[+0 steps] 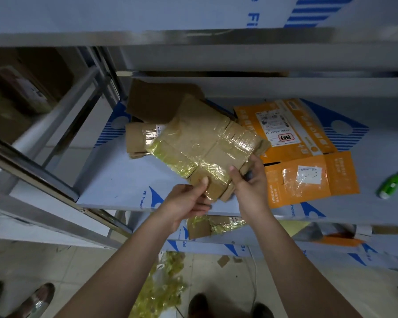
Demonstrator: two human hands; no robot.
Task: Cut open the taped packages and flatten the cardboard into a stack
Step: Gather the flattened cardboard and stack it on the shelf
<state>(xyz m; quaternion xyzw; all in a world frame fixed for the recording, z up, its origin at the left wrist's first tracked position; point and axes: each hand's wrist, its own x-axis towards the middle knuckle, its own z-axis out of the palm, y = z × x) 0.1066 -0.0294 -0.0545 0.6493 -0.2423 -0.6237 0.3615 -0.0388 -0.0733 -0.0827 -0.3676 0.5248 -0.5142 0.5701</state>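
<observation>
A steel shelf rack [129,198] covered in white protective film with blue print fills the view, and the work happens on its middle shelf. To the right on that shelf lies flattened orange cardboard [308,143], labels facing up, with a small green bottle [390,185] well apart near the right side. At the back left sits brown cardboard [156,104], partly overlapped by the piece now being handled. That piece, a flattened brown package [202,145] banded with glossy yellowish tape, is held over the shelf, tilted, its far end lying across the brown pieces behind it. The left hand [186,200] pinches its near edge, thumb on top and fingers curled beneath; the right hand [251,180] grips the near right corner, and a small dark object, possibly the cutter, seems tucked in that palm, though it is too hidden to be sure. Loose yellow tape scraps [163,285] litter the floor by the person's shoes. Judging from this, the piece is about to join the pile. The slick tape could let it slide off the uneven brown heap, or uncut tape could spring it back open; if a blade is indeed in that hand, it sits close to the left fingers.
</observation>
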